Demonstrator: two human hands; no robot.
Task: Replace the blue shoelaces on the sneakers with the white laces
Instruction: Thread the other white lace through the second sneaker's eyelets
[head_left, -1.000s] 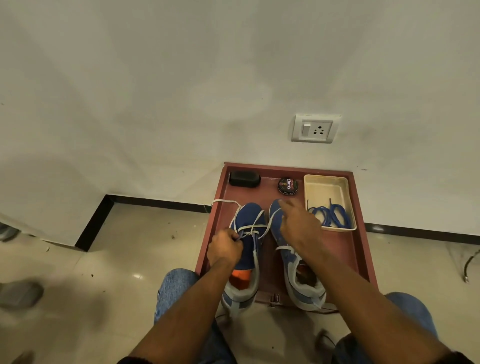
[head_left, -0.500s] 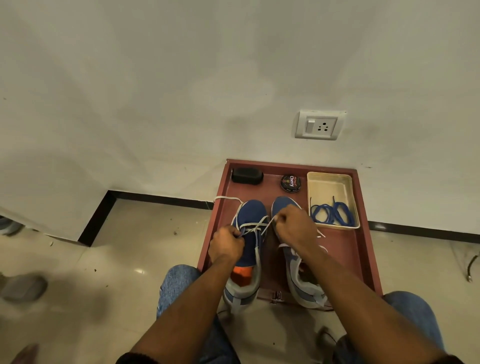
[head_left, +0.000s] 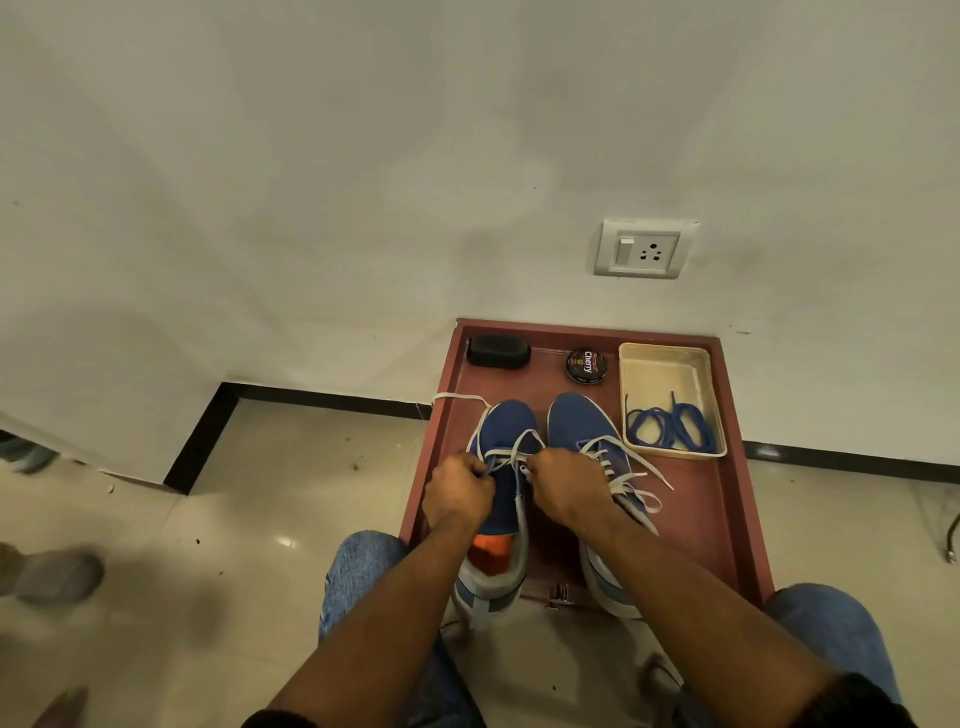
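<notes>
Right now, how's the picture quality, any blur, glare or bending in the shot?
Head view: wide-angle bending curves the black skirting and red tray; a small glare spot sits on the floor tile; the grey shapes at the left edge are smeared; both hands, left hand and right hand, and the white lace look fairly sharp; lighting is dim and even.

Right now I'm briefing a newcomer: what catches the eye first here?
Both hands, left and right, pinch the white lace on the left blue sneaker in the red tray. At its far right, the blue laces lie in a cream dish.
</notes>
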